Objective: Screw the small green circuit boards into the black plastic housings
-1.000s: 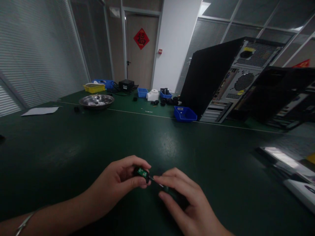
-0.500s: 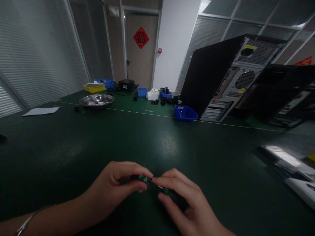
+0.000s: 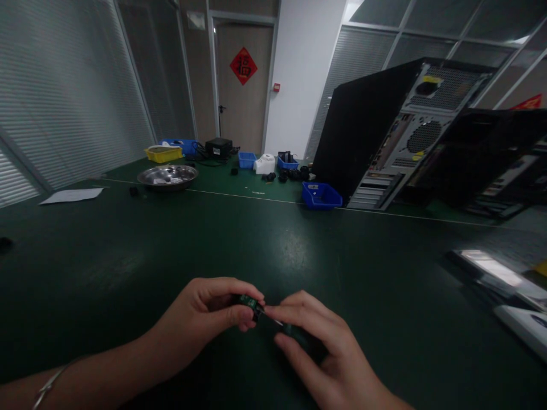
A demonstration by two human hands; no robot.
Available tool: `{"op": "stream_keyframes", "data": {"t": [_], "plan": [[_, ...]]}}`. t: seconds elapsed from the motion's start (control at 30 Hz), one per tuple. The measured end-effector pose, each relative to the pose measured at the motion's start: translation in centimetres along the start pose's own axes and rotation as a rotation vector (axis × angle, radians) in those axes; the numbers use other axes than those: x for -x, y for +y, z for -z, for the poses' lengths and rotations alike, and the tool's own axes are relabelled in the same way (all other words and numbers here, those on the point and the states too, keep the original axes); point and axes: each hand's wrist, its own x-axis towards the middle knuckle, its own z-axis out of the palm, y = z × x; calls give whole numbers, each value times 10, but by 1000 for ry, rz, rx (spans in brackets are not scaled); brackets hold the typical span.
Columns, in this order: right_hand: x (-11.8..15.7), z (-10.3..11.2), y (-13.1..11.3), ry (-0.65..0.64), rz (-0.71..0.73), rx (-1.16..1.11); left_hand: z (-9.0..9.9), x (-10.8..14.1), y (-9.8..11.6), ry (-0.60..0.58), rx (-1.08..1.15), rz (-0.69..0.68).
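Between the thumb and fingers of my left hand (image 3: 209,310) is a small green circuit board (image 3: 248,300) with a black part at its right end. My right hand (image 3: 327,341) is closed around a thin screwdriver (image 3: 278,323) with a metal shaft and a dark handle, mostly hidden by the fingers. The shaft points left, and its tip is at or very near the board's right end; contact is too small to make out. My right index finger lies along the shaft. Both hands are low over the green table (image 3: 171,245).
Beyond the hands stand a metal bowl (image 3: 168,185) with small pieces, a blue bin (image 3: 321,196) and a large black computer case (image 3: 371,125). A paper sheet (image 3: 72,195) lies at left. Farther back are a yellow tray (image 3: 163,154) and a white plastic part (image 3: 265,164).
My left hand has turned the circuit board slightly, so its black end shows more. The screwdriver and my right hand have hardly moved.
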Motion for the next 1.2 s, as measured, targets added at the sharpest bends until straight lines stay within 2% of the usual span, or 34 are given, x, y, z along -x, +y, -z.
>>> {"op": "stream_keyframes", "data": {"t": [0.17,0.43,0.5,0.6,0.67,0.73,0.9,1.03,1.2], "plan": [[1,0,-2,-28,1,26,0,2,-1,-40,-57,-33],[0,-1,-1,-12,-1,-17,3,1,-7,-102,58,37],[0,-1,-1,-16,-18,-20,5,-1,-6,-110,27,14],[0,0,-2,12,-22,-24,10,-4,-3,-83,-113,-62],[0,1,-2,46,-19,-22,13,-5,-1,-108,-239,-75],[0,2,-1,77,-23,-17,14,-4,2,-204,-410,-88],[0,4,0,109,-42,-16,4,7,12,-496,-770,-220],[0,5,-2,85,-46,-23,-4,12,15,-579,-875,-245],[1,4,-2,80,-39,-11,-6,12,15,-559,-878,-265]]}}
